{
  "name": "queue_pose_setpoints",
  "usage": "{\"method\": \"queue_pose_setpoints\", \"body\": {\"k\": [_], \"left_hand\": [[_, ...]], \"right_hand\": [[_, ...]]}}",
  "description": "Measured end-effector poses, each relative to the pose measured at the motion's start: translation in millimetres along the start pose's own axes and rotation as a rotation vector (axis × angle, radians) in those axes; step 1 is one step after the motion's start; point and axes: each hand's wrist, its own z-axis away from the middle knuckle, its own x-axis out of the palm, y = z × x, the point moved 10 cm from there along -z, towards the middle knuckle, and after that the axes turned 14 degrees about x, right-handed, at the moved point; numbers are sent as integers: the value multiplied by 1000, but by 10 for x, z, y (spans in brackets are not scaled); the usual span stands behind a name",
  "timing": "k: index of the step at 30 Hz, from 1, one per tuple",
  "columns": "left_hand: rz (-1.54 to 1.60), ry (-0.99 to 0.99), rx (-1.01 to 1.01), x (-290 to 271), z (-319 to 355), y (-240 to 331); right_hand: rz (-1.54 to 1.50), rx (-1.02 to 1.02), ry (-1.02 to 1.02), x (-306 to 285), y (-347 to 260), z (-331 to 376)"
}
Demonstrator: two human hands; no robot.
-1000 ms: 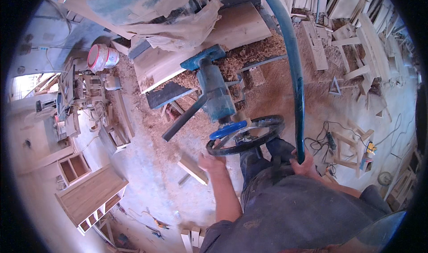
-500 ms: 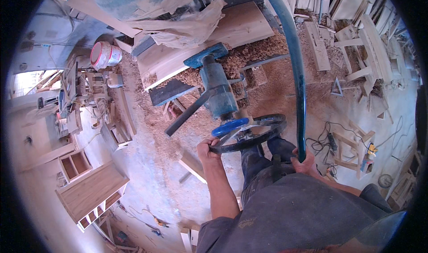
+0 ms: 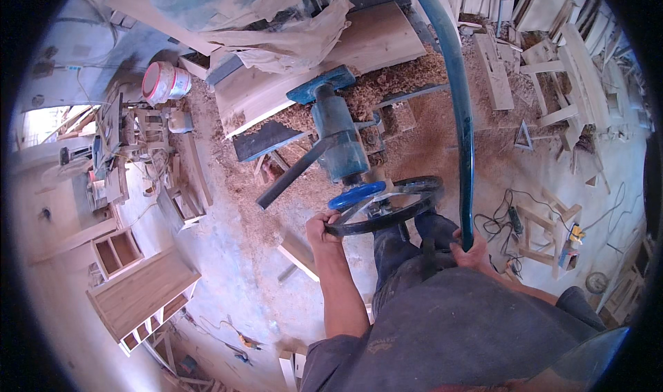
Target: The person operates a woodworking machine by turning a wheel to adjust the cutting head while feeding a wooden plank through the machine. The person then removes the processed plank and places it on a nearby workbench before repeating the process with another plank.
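Observation:
My left hand is closed round the left side of a black handwheel in front of my waist. Just beyond its hub is a smaller blue wheel, on the end of a teal machine spindle housing. A dark lever slants out of this housing to the left. To the right, my right hand grips the lower end of a long curved teal bar that comes down from the top. Its fingers are partly hidden by the bar.
A wide wooden board lies on the machine ahead, with wood shavings around it. A red-and-white bucket stands left. A wooden cabinet sits lower left. Cables and a wooden frame lie on the right-hand floor.
The view has shifted very slightly. Both hands keep the same hold, and I see no clear turn of the handwheel.

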Motion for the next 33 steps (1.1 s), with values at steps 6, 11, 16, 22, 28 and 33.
{"method": "queue_pose_setpoints", "body": {"k": [6, 11, 16, 22, 28, 33], "left_hand": [[-8, -44, -36, 108, 29, -64], [12, -21, 7, -45, -102, -47], [16, 2, -8, 69, 2, -50], [-49, -18, -5, -5, -176, -69], [41, 4, 13, -69, -205, -47], [-44, 45, 84, 86, 189, 18]], "right_hand": [[-59, 29, -19, -30, 6, 9], [39, -77, 19, -66, -118, 45], [-26, -86, 15, -49, -138, 52], [-17, -104, -6, -79, -193, 70], [29, -140, 10, -68, -232, 75], [9, -146, 42, -25, -138, 63]]}}
